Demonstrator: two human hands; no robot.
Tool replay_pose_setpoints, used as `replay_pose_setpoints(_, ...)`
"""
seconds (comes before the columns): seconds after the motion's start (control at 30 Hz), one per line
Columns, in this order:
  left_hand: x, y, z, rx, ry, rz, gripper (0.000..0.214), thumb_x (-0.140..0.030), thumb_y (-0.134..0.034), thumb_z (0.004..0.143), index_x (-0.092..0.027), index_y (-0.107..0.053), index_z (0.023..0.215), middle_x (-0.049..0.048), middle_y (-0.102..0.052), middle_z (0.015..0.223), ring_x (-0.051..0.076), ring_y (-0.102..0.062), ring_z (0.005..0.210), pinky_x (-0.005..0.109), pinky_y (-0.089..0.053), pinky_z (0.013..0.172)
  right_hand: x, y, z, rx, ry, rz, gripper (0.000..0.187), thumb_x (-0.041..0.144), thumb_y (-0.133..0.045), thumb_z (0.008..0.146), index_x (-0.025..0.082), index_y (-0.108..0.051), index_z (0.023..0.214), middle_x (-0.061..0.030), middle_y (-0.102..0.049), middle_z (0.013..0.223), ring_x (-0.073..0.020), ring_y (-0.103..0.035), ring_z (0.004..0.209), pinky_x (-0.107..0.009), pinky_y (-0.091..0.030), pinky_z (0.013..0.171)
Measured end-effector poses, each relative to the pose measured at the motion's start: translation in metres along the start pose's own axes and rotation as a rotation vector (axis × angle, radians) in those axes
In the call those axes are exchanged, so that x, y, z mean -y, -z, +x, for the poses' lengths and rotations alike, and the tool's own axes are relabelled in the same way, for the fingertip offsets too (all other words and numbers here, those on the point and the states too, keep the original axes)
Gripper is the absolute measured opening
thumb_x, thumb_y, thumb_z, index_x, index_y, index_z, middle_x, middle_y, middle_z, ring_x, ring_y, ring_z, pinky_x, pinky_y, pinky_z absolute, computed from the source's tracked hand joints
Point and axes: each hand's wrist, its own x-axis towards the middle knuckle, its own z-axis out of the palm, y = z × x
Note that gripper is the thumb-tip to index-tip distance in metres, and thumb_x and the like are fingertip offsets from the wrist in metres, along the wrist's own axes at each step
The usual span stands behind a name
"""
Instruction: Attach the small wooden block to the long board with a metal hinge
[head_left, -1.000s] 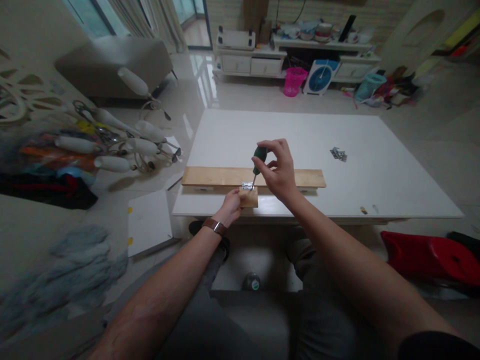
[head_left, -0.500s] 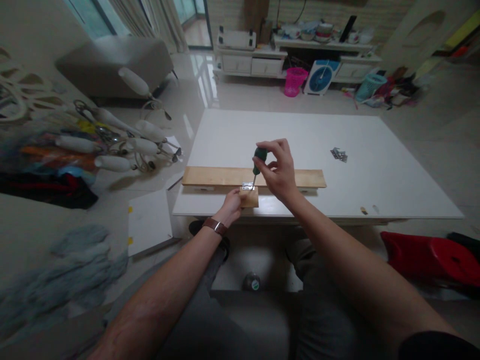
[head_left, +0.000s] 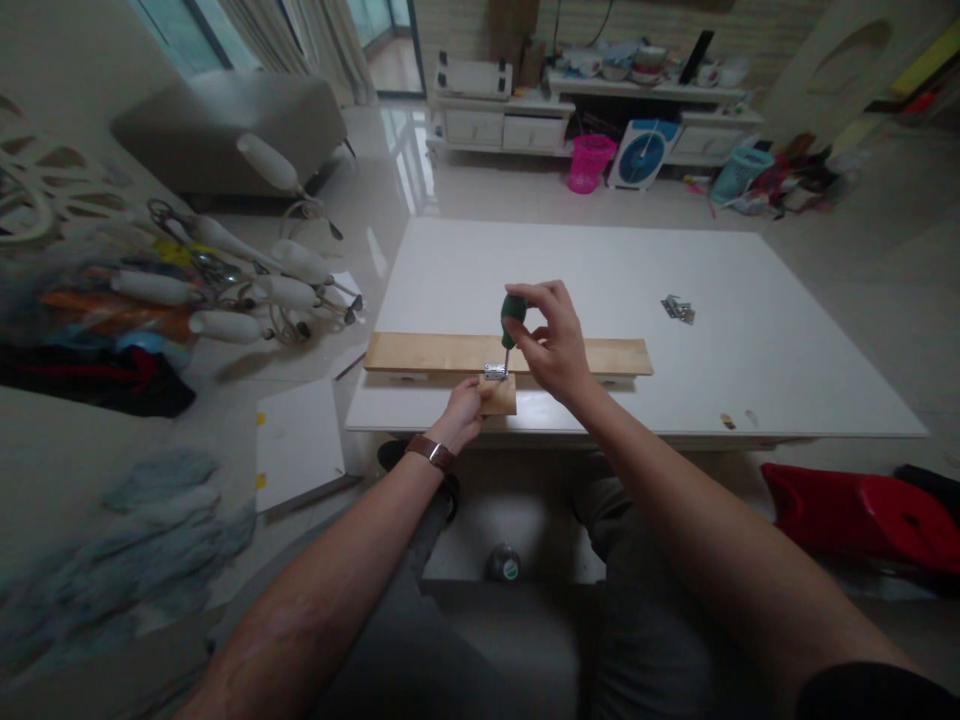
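My right hand (head_left: 553, 338) is closed around the green handle of a screwdriver (head_left: 513, 318), which stands almost upright. Its tip meets the right end of a small metal hinge (head_left: 495, 371). That hinge bridges a long wooden board (head_left: 427, 352) and a small wooden block (head_left: 499, 398) at the board's near edge. With thumb and fingers, my left hand (head_left: 466, 402) grips the block's left side. Any screw under the tip is too small to make out. Several more metal hinges (head_left: 679, 309) lie in a pile to the right on the white table (head_left: 600, 270).
Two small items (head_left: 727, 421) rest by the table's near right edge. A red plastic stool (head_left: 862, 515) is on the floor at right. White lamp arms (head_left: 285, 290) stick out at left, close to the table. Beyond the table are a pink basket (head_left: 590, 165) and a blue fan (head_left: 643, 155).
My right hand has shifted slightly left, bringing the screwdriver more upright. My left hand keeps its hold on the block, nearly unmoved.
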Motion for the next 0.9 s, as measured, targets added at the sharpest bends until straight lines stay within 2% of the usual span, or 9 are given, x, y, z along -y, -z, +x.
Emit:
replay_pose_setpoints(0.1, 0.001, 0.0, 0.0, 0.004, -0.004, -0.002, 0.028, -0.002, -0.076, 0.067, -0.015, -0.065, 0.09, 0.0052, -0.073, 0.088, 0.018, -0.068, 0.076, 0.029, -0.053, 0.073, 0.001, 0.0, 0.0, 0.001, 0.002, 0.031, 0.042, 0.019, -0.056, 0.095, 0.033, -0.064, 0.134, -0.0069, -0.058, 0.121, -0.0222, -0.062, 0.108, -0.022, -0.055, 0.053)
replay_pose_setpoints(0.23, 0.003, 0.0, 0.003, -0.017, -0.023, -0.015, 0.03, 0.0, -0.075, 0.067, -0.016, -0.064, 0.09, 0.0033, -0.072, 0.085, 0.016, -0.067, 0.073, 0.028, -0.051, 0.07, 0.001, -0.001, 0.0, 0.032, -0.013, 0.059, 0.051, 0.014, -0.048, 0.096, 0.032, -0.061, 0.142, -0.0078, -0.062, 0.132, -0.0241, -0.063, 0.114, -0.026, -0.06, 0.061)
replay_pose_setpoints(0.47, 0.008, 0.006, 0.01, 0.03, -0.019, -0.035, 0.031, -0.001, -0.076, 0.067, -0.016, -0.065, 0.092, 0.0063, -0.075, 0.09, 0.021, -0.069, 0.081, 0.032, -0.053, 0.076, 0.0, 0.001, 0.001, -0.024, 0.009, -0.027, 0.038, 0.023, -0.066, 0.093, 0.034, -0.067, 0.13, -0.0045, -0.059, 0.114, -0.0201, -0.062, 0.102, -0.027, -0.058, 0.064)
replay_pose_setpoints(0.67, 0.011, 0.01, 0.013, 0.006, -0.056, -0.046, 0.033, -0.003, -0.076, 0.065, -0.016, -0.069, 0.095, 0.0058, -0.076, 0.092, 0.02, -0.069, 0.081, 0.031, -0.051, 0.078, -0.001, -0.001, 0.0, 0.033, -0.009, 0.044, 0.049, 0.015, -0.048, 0.097, 0.032, -0.061, 0.141, -0.0077, -0.063, 0.128, -0.0235, -0.063, 0.113, -0.027, -0.061, 0.064)
replay_pose_setpoints(0.9, 0.014, 0.018, 0.013, 0.076, -0.08, -0.048, 0.042, -0.01, -0.081, 0.062, -0.016, -0.072, 0.102, 0.0066, -0.077, 0.098, 0.022, -0.068, 0.083, 0.032, -0.049, 0.074, 0.001, -0.002, 0.0, -0.01, 0.024, 0.005, 0.036, 0.024, -0.063, 0.097, 0.036, -0.067, 0.131, -0.0047, -0.053, 0.112, -0.0183, -0.06, 0.098, -0.021, -0.056, 0.054)
